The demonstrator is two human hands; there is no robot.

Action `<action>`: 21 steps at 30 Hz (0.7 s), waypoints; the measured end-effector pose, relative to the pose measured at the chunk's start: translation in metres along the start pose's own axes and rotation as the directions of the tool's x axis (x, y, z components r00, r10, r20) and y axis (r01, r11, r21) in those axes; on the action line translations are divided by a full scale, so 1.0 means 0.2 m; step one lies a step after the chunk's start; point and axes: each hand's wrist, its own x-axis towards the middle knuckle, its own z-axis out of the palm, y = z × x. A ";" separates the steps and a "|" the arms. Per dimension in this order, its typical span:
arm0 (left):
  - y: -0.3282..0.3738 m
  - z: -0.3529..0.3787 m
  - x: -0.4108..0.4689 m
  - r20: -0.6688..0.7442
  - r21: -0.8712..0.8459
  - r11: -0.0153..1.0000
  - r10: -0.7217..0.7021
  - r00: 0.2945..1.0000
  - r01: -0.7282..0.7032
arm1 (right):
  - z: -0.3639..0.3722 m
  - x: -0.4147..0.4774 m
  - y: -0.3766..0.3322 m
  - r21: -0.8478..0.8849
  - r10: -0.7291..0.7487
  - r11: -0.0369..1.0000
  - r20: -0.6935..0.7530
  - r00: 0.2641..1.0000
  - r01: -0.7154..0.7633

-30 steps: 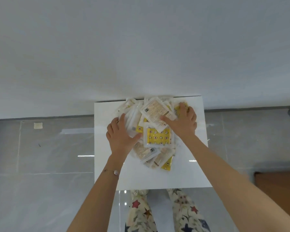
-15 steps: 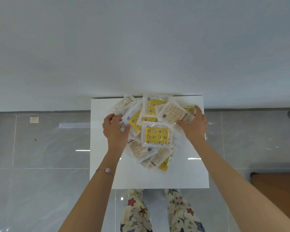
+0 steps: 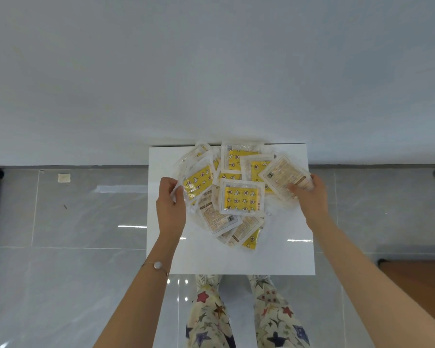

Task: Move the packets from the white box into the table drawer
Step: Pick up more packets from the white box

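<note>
Shiny plastic on a glossy white top

The packets are clear, crinkled plastic film that catches the light, over yellow printed and beige paper-like inserts. The tabletop is smooth, white and shiny, with bright glints. The floor is polished grey tile, glossy. The wall is matt. The trousers are printed cloth; the bracelet looks like a thin metal chain.

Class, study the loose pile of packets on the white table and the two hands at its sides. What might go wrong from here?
1. The left hand pinches a yellow packet by its edge and the right hand grips a beige packet; both lie among overlapping packets, so lifting may drag neighbours and scatter the pile.
2. The rear packets sit at the far edge of the table by the wall; a nudge might drop them behind.
</note>
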 end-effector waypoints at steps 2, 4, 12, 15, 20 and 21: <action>0.01 -0.04 -0.02 -0.008 0.012 0.999 -0.039 0.999 0.039 | -0.04 -0.07 -0.03 0.032 -0.040 0.999 -0.061 0.997 0.042; 0.02 -0.09 -0.05 -0.033 0.019 0.997 -0.081 0.996 0.081 | -0.08 -0.14 -0.04 0.095 -0.052 0.994 -0.072 0.996 0.059; 0.20 -0.37 -0.24 -0.146 -0.255 0.924 -0.327 0.934 0.284 | -0.13 -0.48 -0.23 0.150 -0.025 0.989 0.204 0.979 -0.006; 0.33 -0.52 -0.37 -0.160 -0.367 0.886 -0.360 0.919 0.284 | -0.16 -0.67 -0.38 0.102 -0.097 0.992 0.284 0.954 0.070; 0.47 -0.81 -0.64 -0.168 -0.539 0.788 -0.448 0.878 0.298 | -0.22 -1.00 -0.63 0.017 -0.255 0.962 0.403 0.879 0.271; 0.47 -0.88 -0.69 -0.161 -0.567 0.766 -0.465 0.871 0.304 | -0.23 -1.06 -0.68 0.006 -0.276 0.953 0.420 0.864 0.302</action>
